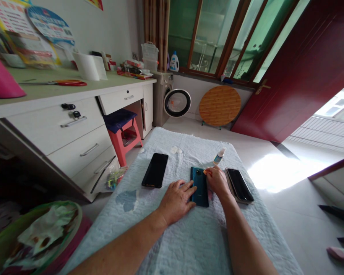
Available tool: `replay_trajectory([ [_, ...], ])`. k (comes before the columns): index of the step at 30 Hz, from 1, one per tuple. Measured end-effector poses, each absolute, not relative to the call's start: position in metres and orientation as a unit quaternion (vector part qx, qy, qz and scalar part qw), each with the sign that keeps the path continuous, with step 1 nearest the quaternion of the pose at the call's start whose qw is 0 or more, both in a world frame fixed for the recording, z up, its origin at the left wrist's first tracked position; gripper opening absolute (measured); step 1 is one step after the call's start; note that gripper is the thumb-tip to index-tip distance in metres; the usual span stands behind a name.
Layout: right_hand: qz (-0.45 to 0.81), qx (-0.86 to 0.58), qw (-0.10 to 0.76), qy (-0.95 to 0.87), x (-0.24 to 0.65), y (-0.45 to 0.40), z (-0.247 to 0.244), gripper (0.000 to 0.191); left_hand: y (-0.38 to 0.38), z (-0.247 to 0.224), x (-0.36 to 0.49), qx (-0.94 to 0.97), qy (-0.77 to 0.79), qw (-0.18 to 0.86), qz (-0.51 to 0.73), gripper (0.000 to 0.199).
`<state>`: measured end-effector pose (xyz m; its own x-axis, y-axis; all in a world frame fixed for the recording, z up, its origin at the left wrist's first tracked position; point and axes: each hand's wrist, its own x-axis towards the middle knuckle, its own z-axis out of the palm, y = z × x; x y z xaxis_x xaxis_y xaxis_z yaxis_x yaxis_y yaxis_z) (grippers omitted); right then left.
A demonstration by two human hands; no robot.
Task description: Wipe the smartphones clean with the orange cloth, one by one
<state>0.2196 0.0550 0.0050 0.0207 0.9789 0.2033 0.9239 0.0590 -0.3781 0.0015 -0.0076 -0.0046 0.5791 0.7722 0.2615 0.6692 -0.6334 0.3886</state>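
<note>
A blue-green phone (200,191) lies back up on the cloth-covered table, its camera block toward the far end. My left hand (176,200) rests at its left side, fingers spread, fingertips touching the phone's edge. At the upper right edge, near the camera block, my right hand (217,180) is closed on a small orange item (206,172), too small to name. A black phone (155,170) lies screen up to the left. Another phone in an open case (240,185) lies right of my right hand. Beyond that hand a small spray bottle (219,156) lies tilted.
The table's pale blue cloth (186,244) has patches. A bin (74,229) holding crumpled tissue stands at the lower left. To the left are a white desk (74,143) and a red stool (122,147). A washing machine with its door open (177,103) stands behind.
</note>
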Motion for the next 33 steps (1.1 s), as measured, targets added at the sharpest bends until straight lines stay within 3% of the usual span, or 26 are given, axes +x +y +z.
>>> replay_trajectory([
  [20,0.202,-0.551,0.175,-0.791,0.193,0.041,0.030,0.021,-0.008,0.000,0.002,0.878,0.413,0.129,0.205,0.049],
  [33,0.075,-0.656,0.249,-0.708,0.191,0.065,0.002,0.027,-0.008,-0.001,0.002,0.878,0.412,0.134,0.203,0.050],
])
